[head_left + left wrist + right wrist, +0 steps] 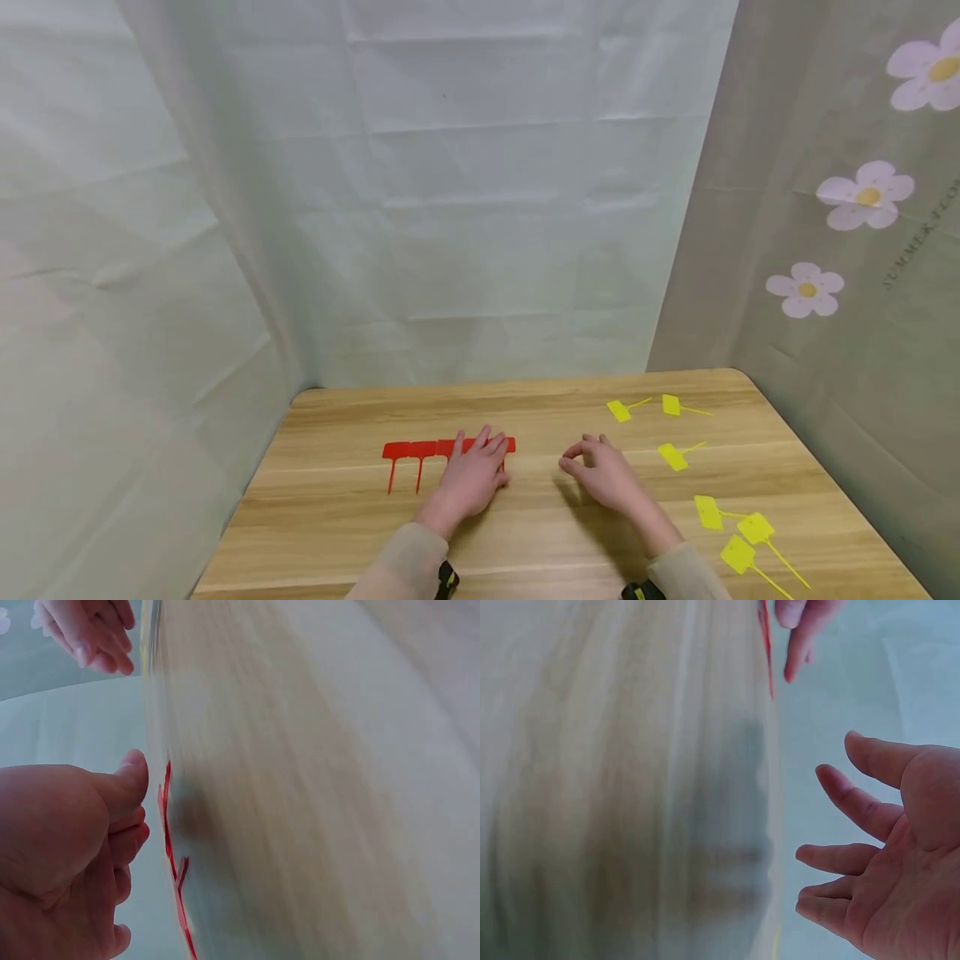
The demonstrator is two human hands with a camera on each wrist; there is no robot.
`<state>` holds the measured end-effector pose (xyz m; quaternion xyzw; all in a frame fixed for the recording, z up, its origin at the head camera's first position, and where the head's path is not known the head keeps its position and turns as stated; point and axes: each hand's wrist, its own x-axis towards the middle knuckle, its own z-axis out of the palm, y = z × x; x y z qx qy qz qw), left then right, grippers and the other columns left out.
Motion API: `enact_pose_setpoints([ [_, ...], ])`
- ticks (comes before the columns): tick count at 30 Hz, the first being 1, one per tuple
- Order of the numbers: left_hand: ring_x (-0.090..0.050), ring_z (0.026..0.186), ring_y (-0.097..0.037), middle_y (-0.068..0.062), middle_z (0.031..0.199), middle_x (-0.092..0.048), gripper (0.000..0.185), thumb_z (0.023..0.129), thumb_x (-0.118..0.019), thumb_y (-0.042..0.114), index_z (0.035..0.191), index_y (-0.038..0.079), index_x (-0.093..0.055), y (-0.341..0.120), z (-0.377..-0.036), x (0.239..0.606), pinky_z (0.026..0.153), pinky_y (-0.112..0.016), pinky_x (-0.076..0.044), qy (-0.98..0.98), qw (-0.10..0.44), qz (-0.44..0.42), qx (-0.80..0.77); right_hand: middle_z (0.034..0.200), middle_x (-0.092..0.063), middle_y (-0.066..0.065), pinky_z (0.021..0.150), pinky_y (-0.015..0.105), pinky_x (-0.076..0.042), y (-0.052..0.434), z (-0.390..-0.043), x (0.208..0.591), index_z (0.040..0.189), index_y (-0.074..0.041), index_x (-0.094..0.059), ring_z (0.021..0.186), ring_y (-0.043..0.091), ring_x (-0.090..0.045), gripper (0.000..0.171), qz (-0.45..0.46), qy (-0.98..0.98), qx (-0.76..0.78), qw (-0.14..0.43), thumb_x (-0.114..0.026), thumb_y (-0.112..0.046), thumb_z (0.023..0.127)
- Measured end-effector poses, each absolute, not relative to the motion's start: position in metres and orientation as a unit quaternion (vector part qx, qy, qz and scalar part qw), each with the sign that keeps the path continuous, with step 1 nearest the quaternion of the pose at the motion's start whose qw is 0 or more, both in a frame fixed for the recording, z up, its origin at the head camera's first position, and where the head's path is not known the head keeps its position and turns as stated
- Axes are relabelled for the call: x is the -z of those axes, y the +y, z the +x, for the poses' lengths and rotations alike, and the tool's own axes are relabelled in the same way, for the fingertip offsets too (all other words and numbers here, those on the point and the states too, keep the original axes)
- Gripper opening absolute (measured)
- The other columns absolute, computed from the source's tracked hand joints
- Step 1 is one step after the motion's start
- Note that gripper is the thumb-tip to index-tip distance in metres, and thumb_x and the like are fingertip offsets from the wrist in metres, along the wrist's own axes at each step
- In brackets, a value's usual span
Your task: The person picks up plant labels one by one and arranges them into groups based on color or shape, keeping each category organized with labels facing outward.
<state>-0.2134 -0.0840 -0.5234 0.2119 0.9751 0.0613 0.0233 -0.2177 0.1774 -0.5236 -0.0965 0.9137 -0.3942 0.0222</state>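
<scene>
While the left hand (471,482) is stretched over the right part of a row of flat red tags with thin tails (423,449), its fingers are spread and nearly straight; whether every fingertip touches the tags, I cannot tell. The row is on the light-brown wood-grain table (337,533), left of its middle, and its long axis runs from left to right. The rectangular heads are side by side on the far side, and the visible tails point toward the person. Because the hand covers several tags, their exact number is hidden.

The right hand (603,477) is above the table, between the red row and six flat yellow tags with thin tails (672,457); its fingers are softly bent, apart from each other, and hold nothing. The yellow tails go mostly to the right, and those of two near tags slant toward the person. In the wrist views, the red tags appear only edge-on, as a thin line. The black device at the left wrist (447,580) is cut off by the lower edge of the head view.
</scene>
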Motion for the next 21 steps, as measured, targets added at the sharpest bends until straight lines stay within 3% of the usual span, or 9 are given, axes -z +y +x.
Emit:
enact_pose_setpoints([
  [21, -0.026, 0.161, -0.03, -0.003, 0.168, -0.045, 0.065, 0.104, -0.069, 0.039, 0.16, 0.012, -0.052, -0.068, -0.221, 0.529, 0.126, -0.068, -0.016, 0.983, 0.064, 0.169, -0.036, 0.153, -0.051, 0.035, 0.117, 0.078, -0.026, 0.178, -0.207, 0.513, 0.104, -0.017, -0.079, 0.152, 0.062, -0.027, 0.009, -0.11, 0.912, 0.395, 0.021, -0.074, -0.024, 0.103],
])
